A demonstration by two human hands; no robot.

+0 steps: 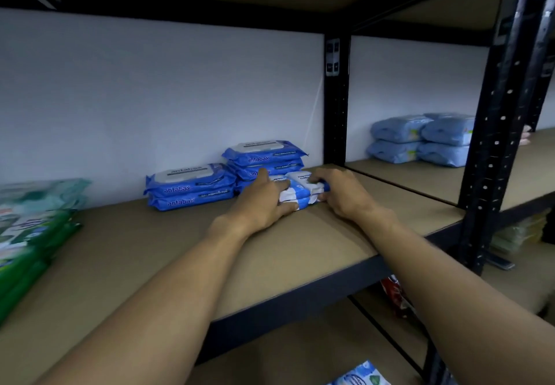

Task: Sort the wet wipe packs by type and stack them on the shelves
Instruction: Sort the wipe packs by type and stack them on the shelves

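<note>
— Several flat green plastic wipe packs (36, 234) lie far left; what's next?
— Blue plastic Antabax packs (189, 188) in two stacks, then the left hand (261, 201) gripping one end of small white-and-blue wipe packs (303, 189) on the brown shelf board (180, 249); the right hand (339, 192) grips the other.
— Long axis?
— Across, hand to hand; the Antabax packs sit just behind, nearer the left hand.

Five dark blue plastic wipe packs (189, 186), stacked two and three; four pale blue soft packs (420, 138); apparently two small white-and-blue wipe packs (300, 192); green packs (30, 234) too blurred to count.
</note>
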